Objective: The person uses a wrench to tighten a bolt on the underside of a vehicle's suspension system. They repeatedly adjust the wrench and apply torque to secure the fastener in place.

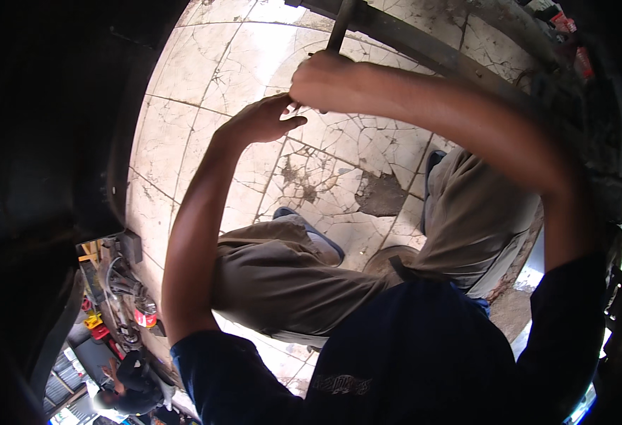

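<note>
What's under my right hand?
Cracked floor tiles show below your right hand, and a dark rod runs to its far edge. Whatever lies directly behind the hand is covered and can't be seen.

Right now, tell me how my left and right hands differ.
Your left hand has its thumb spread from its fingers; your right hand shows its back, fingers mostly hidden. The right hand lies nearer the dark bar; the left hand lies farther from it. Both are bare.
</note>
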`<action>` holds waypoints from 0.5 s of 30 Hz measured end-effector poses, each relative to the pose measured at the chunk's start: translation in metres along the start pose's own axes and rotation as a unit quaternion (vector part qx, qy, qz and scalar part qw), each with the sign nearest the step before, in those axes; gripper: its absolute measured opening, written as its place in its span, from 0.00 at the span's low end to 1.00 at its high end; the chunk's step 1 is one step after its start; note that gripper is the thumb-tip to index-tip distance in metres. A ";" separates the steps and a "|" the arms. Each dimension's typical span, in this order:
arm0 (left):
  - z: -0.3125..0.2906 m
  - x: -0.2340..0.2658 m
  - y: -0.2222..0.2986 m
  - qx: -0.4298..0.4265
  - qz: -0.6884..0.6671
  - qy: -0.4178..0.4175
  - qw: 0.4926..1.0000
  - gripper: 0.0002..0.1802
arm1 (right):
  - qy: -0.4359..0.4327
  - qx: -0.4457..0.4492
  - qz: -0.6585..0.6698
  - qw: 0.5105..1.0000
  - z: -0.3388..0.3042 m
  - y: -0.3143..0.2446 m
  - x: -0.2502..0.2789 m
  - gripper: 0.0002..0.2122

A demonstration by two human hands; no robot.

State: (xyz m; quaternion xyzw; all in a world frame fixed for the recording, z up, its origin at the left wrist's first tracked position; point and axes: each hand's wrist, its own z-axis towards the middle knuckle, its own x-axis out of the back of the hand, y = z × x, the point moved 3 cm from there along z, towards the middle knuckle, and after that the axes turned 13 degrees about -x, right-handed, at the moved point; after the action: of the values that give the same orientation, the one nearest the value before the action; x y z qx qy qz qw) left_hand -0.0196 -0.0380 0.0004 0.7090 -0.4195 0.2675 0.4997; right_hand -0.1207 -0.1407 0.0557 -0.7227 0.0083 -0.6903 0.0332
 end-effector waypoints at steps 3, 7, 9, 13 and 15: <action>-0.005 0.003 0.005 -0.001 0.009 0.018 1.000 0.26 | 0.002 -0.004 -0.010 1.000 0.004 0.001 -0.001 0.06; -0.005 0.004 0.003 -0.044 0.015 0.063 0.997 0.25 | 0.003 -0.020 -0.009 1.000 0.005 0.004 0.000 0.05; -0.002 0.008 0.003 -0.063 0.034 0.051 0.996 0.23 | 0.003 -0.014 -0.014 1.000 0.003 -0.001 0.000 0.05; -0.004 0.010 0.007 -0.032 0.018 0.072 0.997 0.21 | 0.000 -0.030 -0.057 0.998 0.004 0.001 0.002 0.05; -0.004 0.008 0.004 -0.045 0.013 0.069 0.997 0.21 | -0.003 -0.025 -0.096 0.995 0.002 -0.009 -0.001 0.04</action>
State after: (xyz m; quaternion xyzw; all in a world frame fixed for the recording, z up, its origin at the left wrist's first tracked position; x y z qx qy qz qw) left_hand -0.0188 -0.0373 0.0106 0.6602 -0.4052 0.3030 0.5551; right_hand -0.1195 -0.1316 0.0556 -0.7225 -0.0439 -0.6880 -0.0516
